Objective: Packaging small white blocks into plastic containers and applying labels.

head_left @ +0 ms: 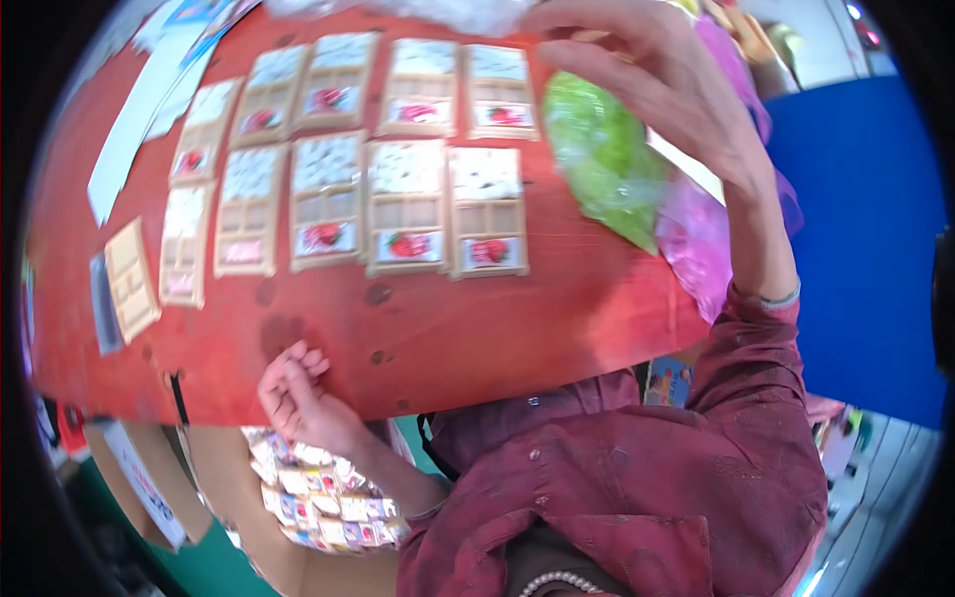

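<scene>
My left hand (302, 400) is over the table's near edge, fingers curled in; whatever they hold, if anything, is hidden. Raised at the upper right, my right hand (662, 85) is somewhat blurred, thumb and fingers apart, above a green plastic bag (604, 149). Two rows of small tan compartment trays (489, 215) lie across the red table (557, 308). Each has a white speckled piece at its far end. Small packets with red pictures (409, 246) sit in the near compartments of most trays; two front-left trays hold pale pink packets (242, 253).
A bare tan tray (131, 282) leans on a grey piece at the left. White sheets (144, 129) lie at the far left. Clear plastic (418, 8) is at the far edge, pink bags (696, 249) at the right. Below the table, a cardboard box (224, 478) holds many small packets (333, 507).
</scene>
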A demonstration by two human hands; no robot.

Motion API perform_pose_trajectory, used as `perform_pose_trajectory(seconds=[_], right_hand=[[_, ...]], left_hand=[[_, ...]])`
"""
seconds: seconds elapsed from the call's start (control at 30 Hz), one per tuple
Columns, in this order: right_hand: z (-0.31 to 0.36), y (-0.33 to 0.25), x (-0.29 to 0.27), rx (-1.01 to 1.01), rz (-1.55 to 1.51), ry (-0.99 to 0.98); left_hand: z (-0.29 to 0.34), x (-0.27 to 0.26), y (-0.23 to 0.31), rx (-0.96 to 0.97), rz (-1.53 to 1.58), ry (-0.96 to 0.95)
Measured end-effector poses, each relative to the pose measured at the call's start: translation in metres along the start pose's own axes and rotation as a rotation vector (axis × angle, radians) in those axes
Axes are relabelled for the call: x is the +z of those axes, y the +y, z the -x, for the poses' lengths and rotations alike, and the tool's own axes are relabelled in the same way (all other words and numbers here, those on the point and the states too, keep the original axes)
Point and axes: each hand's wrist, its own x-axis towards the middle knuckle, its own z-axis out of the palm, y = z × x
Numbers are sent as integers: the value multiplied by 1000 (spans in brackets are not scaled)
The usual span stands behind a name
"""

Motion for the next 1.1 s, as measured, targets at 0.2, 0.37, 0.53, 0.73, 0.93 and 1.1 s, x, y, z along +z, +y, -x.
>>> perform_pose_trajectory(seconds=[0.2,0.37,0.53,0.73,0.93,1.1], right_hand=[[132,100,-66,267,277,395],[207,136,-67,613,343,446],[242,230,-47,662,363,284],[260,314,-20,522,377,347],[250,300,-25,572,404,325],[255,306,-21,516,563,458]], left_hand=[[-1,-6,-3,16,-2,-61],[-1,-6,-7,41,-82,-57],[-1,-1,-3,66,-140,-79],[-3,1,-7,50,-187,-71],[-7,-10,-11,71,-177,-99],[-7,-9,-12,61,-169,-102]])
